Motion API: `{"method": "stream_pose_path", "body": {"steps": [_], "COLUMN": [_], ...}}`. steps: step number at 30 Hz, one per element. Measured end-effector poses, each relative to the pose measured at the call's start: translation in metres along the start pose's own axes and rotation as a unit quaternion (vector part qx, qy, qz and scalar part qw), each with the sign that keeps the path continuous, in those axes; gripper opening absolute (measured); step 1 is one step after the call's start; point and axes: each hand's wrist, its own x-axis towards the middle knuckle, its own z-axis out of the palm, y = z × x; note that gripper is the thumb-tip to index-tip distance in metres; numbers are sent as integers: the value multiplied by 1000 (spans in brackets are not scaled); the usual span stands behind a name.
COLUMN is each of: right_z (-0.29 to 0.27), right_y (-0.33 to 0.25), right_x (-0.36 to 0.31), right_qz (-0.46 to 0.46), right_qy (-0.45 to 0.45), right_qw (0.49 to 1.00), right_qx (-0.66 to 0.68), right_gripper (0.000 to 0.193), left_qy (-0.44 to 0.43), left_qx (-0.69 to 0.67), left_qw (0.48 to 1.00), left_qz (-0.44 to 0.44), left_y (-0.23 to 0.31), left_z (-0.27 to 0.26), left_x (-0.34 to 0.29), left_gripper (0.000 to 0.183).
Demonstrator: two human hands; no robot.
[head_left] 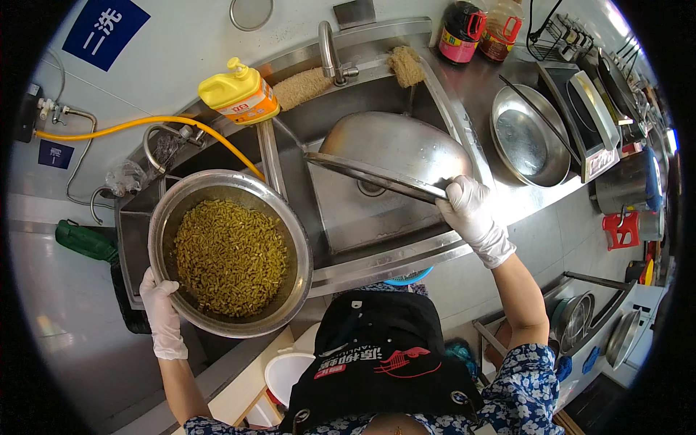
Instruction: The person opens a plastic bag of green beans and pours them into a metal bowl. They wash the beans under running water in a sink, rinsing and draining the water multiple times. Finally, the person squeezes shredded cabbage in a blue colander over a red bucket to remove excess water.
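My gloved left hand (159, 310) grips the near left rim of a wide metal bowl (303, 279). Inside the bowl lies a heap of chopped green vegetable pieces (230, 257), cut short like beans. The bowl rests over the left part of the steel sink unit. My gloved right hand (473, 217) is closed on the rim of a large metal basin (406, 148), which is tipped on its side in the right sink basin (348, 225). The tilted rim runs from my right fingers up toward the left. A faucet (330, 54) stands behind the sink.
A yellow detergent bottle (239, 90) stands on the sink's back ledge beside brown scrub pads (303, 88). On the right counter are a metal pan (525, 138), a kitchen scale (587, 123) and sauce jugs (464, 32). A yellow hose (159, 119) crosses at left.
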Motion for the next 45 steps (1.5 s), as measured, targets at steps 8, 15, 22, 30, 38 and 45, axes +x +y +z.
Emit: {"method": "stream_pose_path", "body": {"steps": [8,15,22,30,38,45], "right_z": [3,4,4,2,4,4], "right_y": [3,5,4,4,5,4], "right_x": [0,2,3,5,8,10], "right_qz": [-3,-4,3,2,-4,4], "right_qy": [1,3,5,2,2,-13], "right_qw": [1000,1000,1000,1000,1000,1000], "right_qx": [-4,-5,2,2,-2,-8], "right_gripper": [24,24,24,24,24,24], "left_qy": [-14,-2,-3,-11,-13,-9], "left_qx": [-4,9,10,-5,1,-4], "left_qw": [1000,1000,1000,1000,1000,1000], "left_qz": [12,0,3,8,13,5], "left_y": [-4,-1,2,1,1,5], "left_z": [-3,-2,1,0,0,4], "left_x": [3,3,2,2,4,2], "left_gripper": [34,34,35,34,33,34]}}
